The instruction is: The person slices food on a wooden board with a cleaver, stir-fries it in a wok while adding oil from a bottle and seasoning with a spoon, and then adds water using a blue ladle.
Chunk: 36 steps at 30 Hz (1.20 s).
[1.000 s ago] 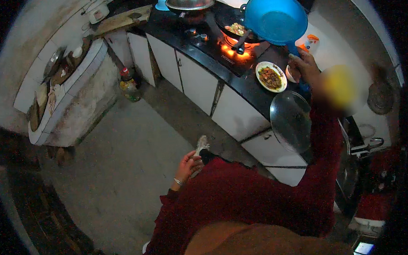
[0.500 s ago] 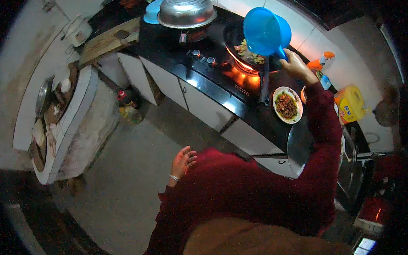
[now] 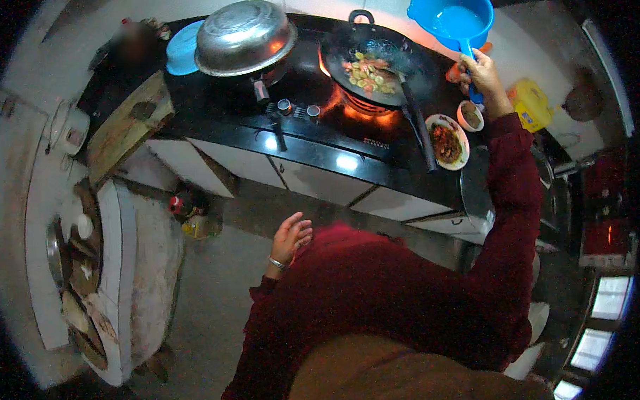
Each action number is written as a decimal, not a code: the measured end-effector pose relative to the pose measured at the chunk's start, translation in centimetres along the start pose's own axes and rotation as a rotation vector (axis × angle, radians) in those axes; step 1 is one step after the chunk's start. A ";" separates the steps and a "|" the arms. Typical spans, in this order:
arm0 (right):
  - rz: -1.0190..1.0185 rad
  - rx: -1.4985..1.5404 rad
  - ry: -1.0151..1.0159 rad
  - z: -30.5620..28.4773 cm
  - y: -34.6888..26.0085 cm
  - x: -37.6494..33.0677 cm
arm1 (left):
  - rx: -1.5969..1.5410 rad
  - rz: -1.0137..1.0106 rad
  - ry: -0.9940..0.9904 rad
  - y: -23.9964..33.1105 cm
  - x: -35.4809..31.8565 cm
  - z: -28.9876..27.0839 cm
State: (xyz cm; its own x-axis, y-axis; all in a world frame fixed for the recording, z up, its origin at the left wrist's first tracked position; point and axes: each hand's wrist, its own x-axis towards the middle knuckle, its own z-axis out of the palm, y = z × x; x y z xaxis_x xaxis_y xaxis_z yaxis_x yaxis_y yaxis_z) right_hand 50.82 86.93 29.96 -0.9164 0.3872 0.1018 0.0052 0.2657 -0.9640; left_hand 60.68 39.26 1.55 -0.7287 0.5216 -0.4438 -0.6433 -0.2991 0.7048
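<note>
My right hand [image 3: 483, 76] is wrapped round the handle of a blue plastic dipper [image 3: 454, 17], raised at the counter's back right. Some clear liquid seems to shine inside the dipper. To its left a black wok [image 3: 415, 59] sits over a lit burner, holding sliced greenish-yellow and pinkish food [image 3: 368, 73]. A long dark handle [image 3: 417, 122] reaches from the wok toward the counter's front edge. My left hand [image 3: 291, 240] hangs in front of the cabinets, fingers loosely stretched, holding nothing.
An oval dish of chopped red food [image 3: 446, 147] and a small bowl [image 3: 470, 116] stand right of the wok. A yellow jug [image 3: 529, 104] is farther right. At left are a metal basin [image 3: 240, 37], a blue basin [image 3: 186, 48] and a wooden board [image 3: 130, 125].
The dipper has moved from above the wok to the right and back, and is less tipped. My view has shifted, showing the whole wok. My left hand hangs much as before.
</note>
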 end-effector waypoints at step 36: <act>0.337 0.433 0.226 -6.8 -1.4 -52.2 | 0.452 -0.475 -0.754 -11.6 -5.1 15.6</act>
State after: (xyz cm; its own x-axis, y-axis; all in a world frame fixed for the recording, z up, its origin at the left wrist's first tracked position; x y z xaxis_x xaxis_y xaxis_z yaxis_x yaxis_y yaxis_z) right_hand 101.37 72.37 27.62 -0.7846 0.5784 -0.2231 0.0736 -0.2705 -0.9599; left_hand 75.50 52.57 4.24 0.0209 0.9258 -0.3774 -0.5648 0.3224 0.7596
